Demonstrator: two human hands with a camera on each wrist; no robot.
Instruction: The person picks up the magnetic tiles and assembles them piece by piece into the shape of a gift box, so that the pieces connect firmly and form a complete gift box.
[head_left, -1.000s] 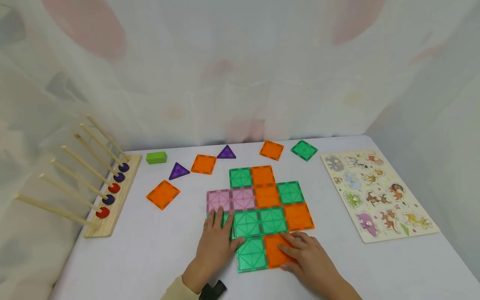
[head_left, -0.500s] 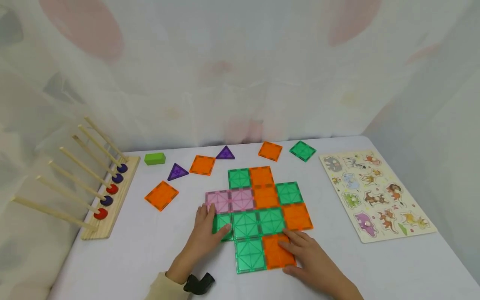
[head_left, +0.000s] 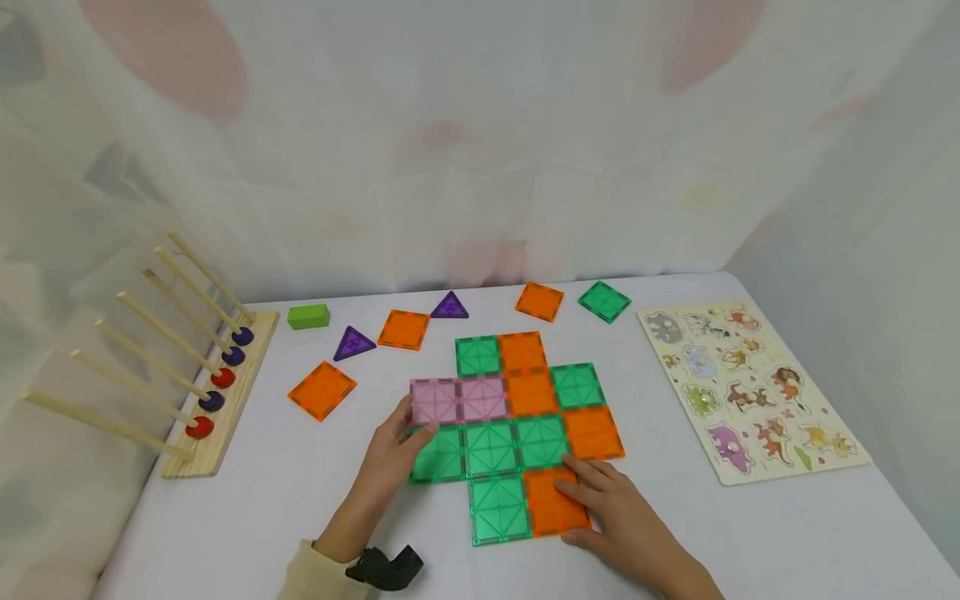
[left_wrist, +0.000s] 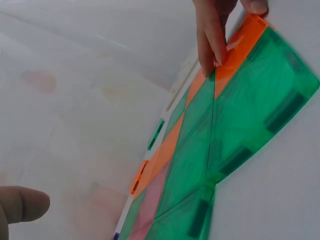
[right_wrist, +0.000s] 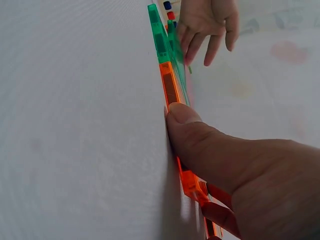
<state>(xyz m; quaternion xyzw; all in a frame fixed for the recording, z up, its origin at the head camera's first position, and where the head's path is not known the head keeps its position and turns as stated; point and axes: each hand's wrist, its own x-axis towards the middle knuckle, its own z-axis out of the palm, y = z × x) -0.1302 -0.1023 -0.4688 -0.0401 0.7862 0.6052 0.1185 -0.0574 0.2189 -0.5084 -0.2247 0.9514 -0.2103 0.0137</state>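
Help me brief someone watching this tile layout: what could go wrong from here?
The right grip rests on the nearest orange square tile; a sideways push might part it from the green square tile on its left. The left grip is by the outer edge of the leftmost pink square tile; it might catch that edge and nudge the tile out of line.
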